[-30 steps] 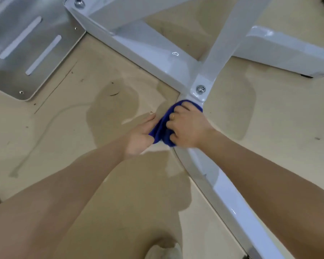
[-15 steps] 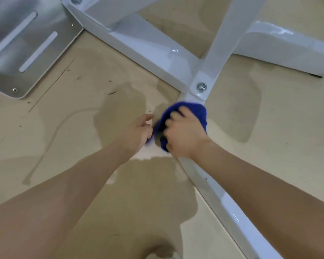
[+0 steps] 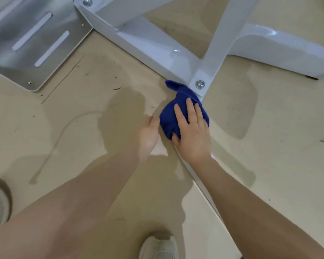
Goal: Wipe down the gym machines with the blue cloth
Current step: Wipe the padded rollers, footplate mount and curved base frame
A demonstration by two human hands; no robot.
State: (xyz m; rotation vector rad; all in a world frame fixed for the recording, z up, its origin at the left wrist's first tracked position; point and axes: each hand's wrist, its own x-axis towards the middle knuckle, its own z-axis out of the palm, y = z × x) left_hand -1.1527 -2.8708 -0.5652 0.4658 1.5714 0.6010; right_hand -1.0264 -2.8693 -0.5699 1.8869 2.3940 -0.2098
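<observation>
I see the beige floor (image 3: 269,165) filling the view beneath both hands, marked with scuffs and shadows. The white machine frame (image 3: 157,47) lies across it beyond the hands: one wide beam runs from the upper left down to a joint just ahead of the right hand, an upright post (image 3: 224,34) rises from that joint, and a curved white leg (image 3: 288,47) extends off to the right. A further rail of the same frame passes under the right hand and forearm toward the lower right. A brushed metal footplate (image 3: 36,40) with pale strips sits well to the left of and beyond the left hand.

The right hand (image 3: 192,135) presses flat on the blue cloth (image 3: 168,118), fingers straight and spread over its top, thumb against its near edge. The cloth is bunched on the frame rail directly below the joint, with one corner trailing up to the beam. The left hand (image 3: 148,135) rests just beside the cloth on its left; its fingertips reach the cloth's edge, but I cannot tell whether they grip it. The two hands are close together, one on either side of the cloth.

A bolt (image 3: 200,84) fixes the joint plate just beyond the cloth. A pale shoe (image 3: 161,248) shows below the arms.
</observation>
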